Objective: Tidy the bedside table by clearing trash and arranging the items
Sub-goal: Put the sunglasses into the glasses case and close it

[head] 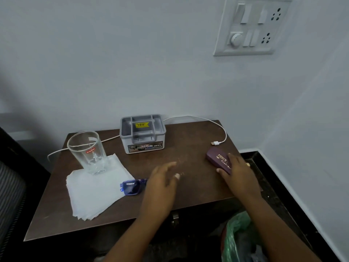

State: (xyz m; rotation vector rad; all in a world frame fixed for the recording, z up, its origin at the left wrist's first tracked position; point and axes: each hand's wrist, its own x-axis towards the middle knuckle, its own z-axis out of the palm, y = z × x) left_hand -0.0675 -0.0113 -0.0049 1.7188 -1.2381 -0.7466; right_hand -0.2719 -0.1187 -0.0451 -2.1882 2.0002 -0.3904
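On the brown bedside table (190, 156) lies a maroon spectacle case (217, 159) with gold lettering, near the right edge. My right hand (236, 171) rests on its near end, fingers wrapped over it. My left hand (162, 182) hovers over the table's middle with fingers spread, holding nothing. Blue-purple sunglasses (132, 187) lie just left of that hand, partly hidden by it. A clear drinking glass (88, 150) stands on a stack of white paper napkins (96, 188) at the left.
A grey plastic organiser box (142, 135) sits at the back centre. A white USB cable (217, 131) loops behind it, its plug lying on the table. A green plastic bag (238, 237) hangs below the table's right front. A switchboard (253, 25) is on the wall.
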